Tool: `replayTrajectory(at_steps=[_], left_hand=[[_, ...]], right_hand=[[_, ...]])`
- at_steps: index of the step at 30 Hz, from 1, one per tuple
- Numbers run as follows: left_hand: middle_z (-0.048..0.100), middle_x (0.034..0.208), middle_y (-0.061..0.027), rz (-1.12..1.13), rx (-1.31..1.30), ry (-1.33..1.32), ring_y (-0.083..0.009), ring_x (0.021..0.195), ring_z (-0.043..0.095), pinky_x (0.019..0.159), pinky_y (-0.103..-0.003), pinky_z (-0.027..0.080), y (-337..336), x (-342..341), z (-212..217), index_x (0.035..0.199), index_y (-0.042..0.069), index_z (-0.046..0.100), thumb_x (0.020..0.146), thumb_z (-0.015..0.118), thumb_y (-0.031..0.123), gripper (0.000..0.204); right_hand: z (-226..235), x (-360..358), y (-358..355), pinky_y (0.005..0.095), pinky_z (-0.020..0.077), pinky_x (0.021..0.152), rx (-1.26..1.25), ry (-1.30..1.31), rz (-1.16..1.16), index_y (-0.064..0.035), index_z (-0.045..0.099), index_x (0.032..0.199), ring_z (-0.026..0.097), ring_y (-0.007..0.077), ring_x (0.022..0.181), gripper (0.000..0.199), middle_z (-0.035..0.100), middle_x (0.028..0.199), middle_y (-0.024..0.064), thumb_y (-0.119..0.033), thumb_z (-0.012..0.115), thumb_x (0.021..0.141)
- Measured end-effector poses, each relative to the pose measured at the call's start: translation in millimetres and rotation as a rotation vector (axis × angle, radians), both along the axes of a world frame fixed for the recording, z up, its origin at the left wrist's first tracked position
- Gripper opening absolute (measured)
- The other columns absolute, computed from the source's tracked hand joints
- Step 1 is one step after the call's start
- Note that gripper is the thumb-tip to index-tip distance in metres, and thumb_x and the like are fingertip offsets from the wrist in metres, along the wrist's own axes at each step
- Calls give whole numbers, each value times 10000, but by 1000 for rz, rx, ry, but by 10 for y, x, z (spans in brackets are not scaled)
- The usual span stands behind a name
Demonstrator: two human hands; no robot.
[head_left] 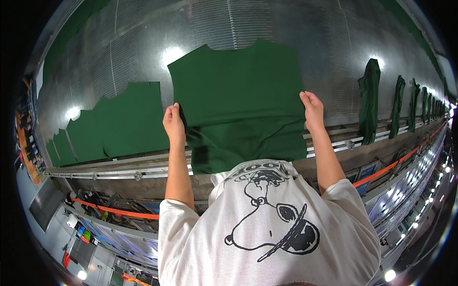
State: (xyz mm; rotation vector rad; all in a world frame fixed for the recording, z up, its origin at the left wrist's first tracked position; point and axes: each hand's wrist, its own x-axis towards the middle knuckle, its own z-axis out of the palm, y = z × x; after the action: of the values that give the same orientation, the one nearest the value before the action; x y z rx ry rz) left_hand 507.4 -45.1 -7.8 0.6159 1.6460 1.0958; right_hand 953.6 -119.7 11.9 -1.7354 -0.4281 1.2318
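Green cloth panel (pixel 241 88) spans the near edge of the metal surface (pixel 327 66), its lower end partly hidden by the white shirt (pixel 238 214). Fingers of the left hand (pixel 174 124) and right hand (pixel 313 109) pinch its opposite sides, their undersides concealed. Rightward, folded green strips (pixel 369 102) dwindle into an uncountable row.
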Motion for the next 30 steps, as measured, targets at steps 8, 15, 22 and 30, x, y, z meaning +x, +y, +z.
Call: replayTrajectory(at_steps=[8,15,22,30], left_hand=[[518,756,87,-39,-49,42,-24,698,408,626,-215,337,-184,-33,-17,861,60,620,1041,629,236,252],[516,756,86,-44,-68,88,-28,700,402,618,-224,327,-271,-49,-19,861,47,642,1029,650,245,259],[577,792,76,-29,-66,67,-30,727,453,652,-208,365,-343,-59,-14,869,43,659,1021,670,238,247],[596,796,73,-25,-74,68,-27,726,467,659,-206,376,-388,-75,-18,869,47,664,1016,679,234,238]], right_hand=[[-4,-23,-158,228,447,876,-7,36,-34,42,670,1162,567,61,954,262,670,1018,3,-174,677,1014],[-22,-44,-244,227,449,882,-16,45,-49,45,671,1160,567,60,957,261,672,1027,4,-172,679,1013],[-139,-16,-377,225,452,881,-3,41,-51,38,677,1139,573,59,952,230,676,1017,0,-154,676,1012],[-107,-64,-408,222,455,883,-8,77,-61,37,678,1150,580,61,958,228,680,1025,6,-146,672,1014]])
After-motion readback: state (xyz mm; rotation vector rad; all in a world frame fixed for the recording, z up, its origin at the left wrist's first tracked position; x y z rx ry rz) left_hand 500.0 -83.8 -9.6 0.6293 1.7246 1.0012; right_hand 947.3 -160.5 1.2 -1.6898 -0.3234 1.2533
